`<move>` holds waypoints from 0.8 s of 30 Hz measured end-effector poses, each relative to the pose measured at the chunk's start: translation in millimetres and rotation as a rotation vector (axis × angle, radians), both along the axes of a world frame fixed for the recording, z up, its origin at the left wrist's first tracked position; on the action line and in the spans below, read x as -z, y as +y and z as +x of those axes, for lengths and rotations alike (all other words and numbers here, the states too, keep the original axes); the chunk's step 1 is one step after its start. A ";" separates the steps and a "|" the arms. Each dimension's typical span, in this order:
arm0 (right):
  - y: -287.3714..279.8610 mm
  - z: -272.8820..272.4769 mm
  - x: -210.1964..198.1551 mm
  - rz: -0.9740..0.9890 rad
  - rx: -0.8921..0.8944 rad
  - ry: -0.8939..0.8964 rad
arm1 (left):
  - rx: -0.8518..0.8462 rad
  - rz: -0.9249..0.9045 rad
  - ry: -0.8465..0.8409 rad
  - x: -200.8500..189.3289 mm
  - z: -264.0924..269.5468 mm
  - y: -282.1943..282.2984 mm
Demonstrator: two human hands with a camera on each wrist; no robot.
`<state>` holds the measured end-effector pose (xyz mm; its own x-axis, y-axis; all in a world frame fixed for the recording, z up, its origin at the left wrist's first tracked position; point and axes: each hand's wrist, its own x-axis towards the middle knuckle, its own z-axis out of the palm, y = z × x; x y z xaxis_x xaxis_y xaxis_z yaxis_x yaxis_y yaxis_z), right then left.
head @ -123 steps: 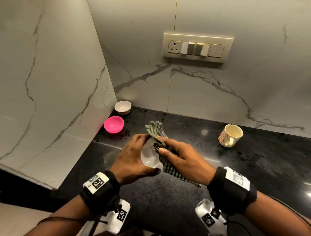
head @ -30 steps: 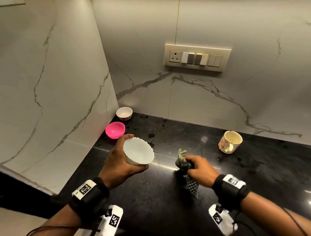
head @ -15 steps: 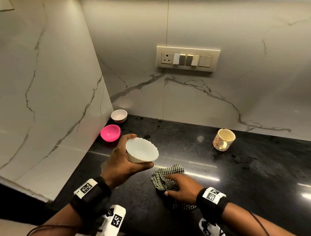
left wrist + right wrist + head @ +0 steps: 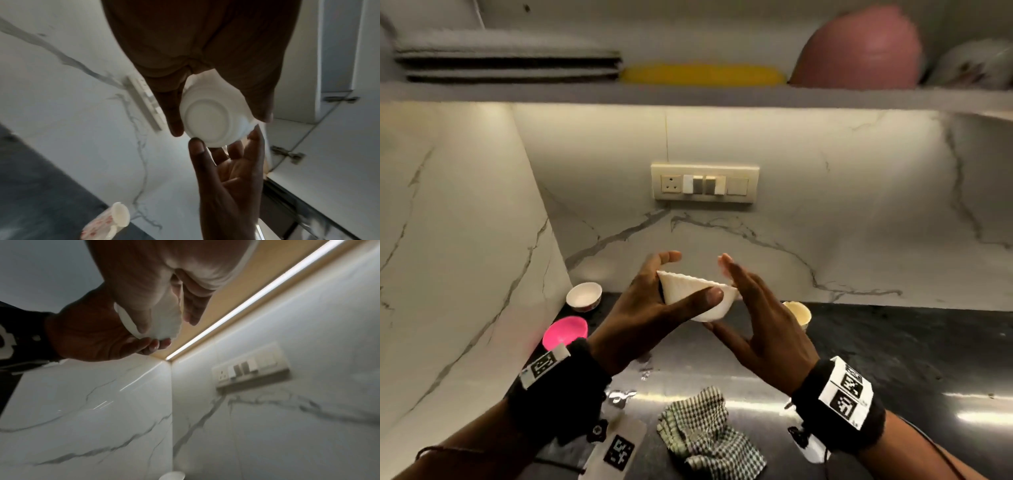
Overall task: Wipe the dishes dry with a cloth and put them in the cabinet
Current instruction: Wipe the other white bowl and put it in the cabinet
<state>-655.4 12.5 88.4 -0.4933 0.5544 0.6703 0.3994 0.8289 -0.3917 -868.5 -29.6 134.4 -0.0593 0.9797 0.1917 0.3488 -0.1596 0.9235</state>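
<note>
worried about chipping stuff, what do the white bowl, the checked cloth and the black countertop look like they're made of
White bowl: smooth matte white, fluted rim, moulded foot ring; ceramic or melamine, the look cannot settle it. Cloth: soft woven checked fabric, likely cotton, lying crumpled. Countertop: polished black speckled stone, probably granite, mirroring the lights.

right hand (image 4: 763,329) off cloth (image 4: 705,435), now touching raised white bowl (image 4: 685,287)

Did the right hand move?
Yes. The right hand rose from the checked cloth on the counter, toward the switch panel, and now touches the white bowl held by the left hand.
</note>
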 end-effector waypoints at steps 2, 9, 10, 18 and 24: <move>1.3 11.8 -20.8 0.166 0.025 -0.003 | 0.043 0.025 0.058 -27.7 14.6 3.4; -6.4 61.7 -97.9 0.385 0.149 0.033 | 0.374 0.086 -0.074 -114.1 66.3 12.8; -9.0 69.3 -109.0 0.374 0.168 0.066 | 0.394 0.092 -0.059 -124.0 72.1 15.7; -12.9 103.3 -183.2 0.051 0.148 0.604 | 0.503 0.326 0.198 -182.6 112.2 35.5; 4.8 122.4 -219.3 -0.134 0.113 0.824 | 0.414 0.568 0.408 -214.6 156.8 72.7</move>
<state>-533.0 17.3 307.7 0.1882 0.6714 0.7168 0.0205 0.7270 -0.6863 -711.6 43.1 349.0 0.4688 0.6533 0.5945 0.4504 -0.7558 0.4754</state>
